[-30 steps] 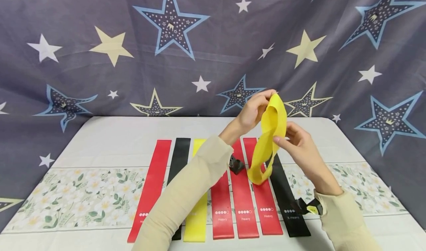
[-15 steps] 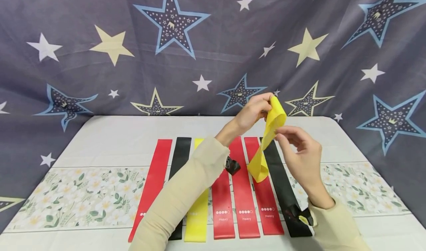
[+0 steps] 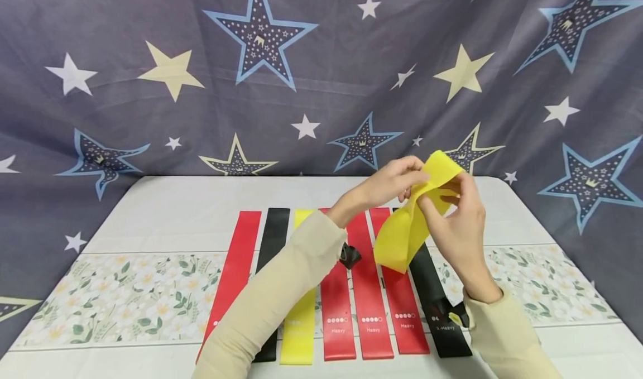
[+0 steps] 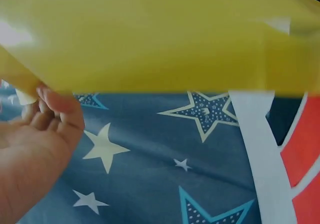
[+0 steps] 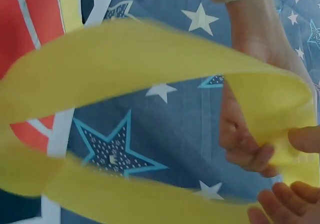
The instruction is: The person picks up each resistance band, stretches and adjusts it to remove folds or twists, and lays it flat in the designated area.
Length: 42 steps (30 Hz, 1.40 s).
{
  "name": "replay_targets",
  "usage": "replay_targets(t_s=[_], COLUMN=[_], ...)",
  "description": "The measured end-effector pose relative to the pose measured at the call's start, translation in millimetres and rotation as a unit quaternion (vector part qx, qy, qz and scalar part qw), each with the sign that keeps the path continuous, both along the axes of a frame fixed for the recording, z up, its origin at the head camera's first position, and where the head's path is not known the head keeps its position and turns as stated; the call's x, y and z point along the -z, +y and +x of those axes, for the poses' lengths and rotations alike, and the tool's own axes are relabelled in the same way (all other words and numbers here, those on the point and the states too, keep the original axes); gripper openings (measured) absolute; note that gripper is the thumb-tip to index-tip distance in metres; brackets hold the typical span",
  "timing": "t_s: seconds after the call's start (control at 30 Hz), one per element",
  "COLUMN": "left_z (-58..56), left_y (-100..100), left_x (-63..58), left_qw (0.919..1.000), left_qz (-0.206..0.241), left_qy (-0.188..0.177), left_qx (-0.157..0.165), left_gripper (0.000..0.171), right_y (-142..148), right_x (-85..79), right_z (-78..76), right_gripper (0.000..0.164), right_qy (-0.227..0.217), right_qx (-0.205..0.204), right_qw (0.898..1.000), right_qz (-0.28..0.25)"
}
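Observation:
A yellow resistance band [image 3: 397, 239], a wide flat loop, hangs in the air over the right part of the row of bands. My left hand [image 3: 389, 182] holds its upper part from the left, fingers bent at the band's edge. My right hand [image 3: 457, 228] pinches the loop from the right, thumb in front and fingers behind. In the right wrist view the yellow loop [image 5: 125, 64] spreads wide, with the left hand [image 5: 245, 139] at its far end and the right-hand fingers [image 5: 287, 204] close beside. The same band [image 4: 165, 39] fills the top of the left wrist view.
Beneath the hands, flat bands lie side by side on the white table [image 3: 166, 211]: a red band [image 3: 233, 273], a yellow band [image 3: 297, 334], several more red ones and a black band [image 3: 444, 317] marked X-Heavy. A star-patterned curtain [image 3: 211, 105] hangs behind.
The right hand has moved up to the top of the yellow band and taken hold of it. The band's upper end has shifted right, and the loop has turned and opened wider.

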<state>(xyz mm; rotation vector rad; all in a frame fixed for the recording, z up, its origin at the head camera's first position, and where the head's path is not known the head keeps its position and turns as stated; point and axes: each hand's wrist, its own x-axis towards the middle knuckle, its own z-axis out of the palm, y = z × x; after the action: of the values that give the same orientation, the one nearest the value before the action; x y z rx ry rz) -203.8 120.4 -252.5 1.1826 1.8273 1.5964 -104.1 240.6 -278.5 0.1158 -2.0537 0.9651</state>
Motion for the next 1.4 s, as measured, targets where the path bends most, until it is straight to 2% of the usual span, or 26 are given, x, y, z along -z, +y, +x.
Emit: replay_targets(t_s=[0.1, 0.17, 0.27, 0.33, 0.43, 0.6, 0.7, 0.83, 0.93, 1.03, 1.2, 1.3, 1.4], left_z=[4.2, 7.4, 11.4, 13.0, 13.3, 9.6, 7.4, 6.9, 9.0, 12.0, 15.3, 16.5, 17.8], left_y=[0, 0, 2, 3, 2, -3, -6, -7, -8, -6, -1, 1, 3], left_x=[1.2, 1.6, 0.4, -1.1, -3.3, -4.9, -6.9, -9.7, -10.0, -10.7, -15.1, -17.1, -17.7], left_qw=[0.9978, 0.9932, 0.9830, 0.9811, 0.9848, 0.9943, 0.9965, 0.9954, 0.9930, 0.9899, 0.9814, 0.9725, 0.9653], left_qz=[-0.031, -0.046, -0.062, -0.061, -0.049, 0.003, 0.040, 0.085, 0.111, 0.128, 0.157, 0.186, 0.204], left_qy=[0.058, 0.105, 0.169, 0.179, 0.164, 0.107, 0.073, 0.037, 0.009, -0.015, -0.040, -0.049, -0.041], left_qx=[-0.012, -0.018, -0.034, -0.039, -0.029, -0.007, -0.012, -0.026, -0.040, -0.059, -0.102, -0.131, -0.157], left_gripper=[0.039, 0.047, 0.035, 0.020, 0.016, 0.022, 0.025, 0.029, 0.030, 0.031, 0.034, 0.033, 0.030], right_y=[2, 4, 6, 9, 14, 23, 25, 25, 24, 23, 20, 18, 17], right_x=[-2.4, -3.7, -5.8, -7.9, -13.3, -20.7, -21.5, -22.7, -24.3, -22.5, -14.3, -10.9, -8.8], right_z=[-1.4, -2.1, -2.8, -2.4, -1.3, 2.7, 4.2, 5.8, 7.4, 8.1, 9.6, 11.5, 13.3], right_gripper=[0.036, 0.031, 0.022, 0.020, 0.022, 0.032, 0.026, 0.017, 0.023, 0.034, 0.056, 0.069, 0.077], right_qy=[0.025, 0.034, 0.042, 0.043, 0.038, 0.017, 0.019, 0.023, 0.010, 0.000, 0.031, 0.032, 0.030], right_qx=[0.047, 0.079, 0.105, 0.098, 0.063, 0.001, -0.019, -0.035, -0.050, -0.047, -0.022, -0.042, -0.077], right_qw=[0.998, 0.995, 0.989, 0.988, 0.990, 0.994, 0.996, 0.998, 0.999, 0.999, 0.999, 0.999, 0.997], right_qz=[0.028, 0.059, 0.093, 0.110, 0.120, 0.107, 0.088, 0.045, 0.013, 0.002, 0.004, -0.006, -0.006])
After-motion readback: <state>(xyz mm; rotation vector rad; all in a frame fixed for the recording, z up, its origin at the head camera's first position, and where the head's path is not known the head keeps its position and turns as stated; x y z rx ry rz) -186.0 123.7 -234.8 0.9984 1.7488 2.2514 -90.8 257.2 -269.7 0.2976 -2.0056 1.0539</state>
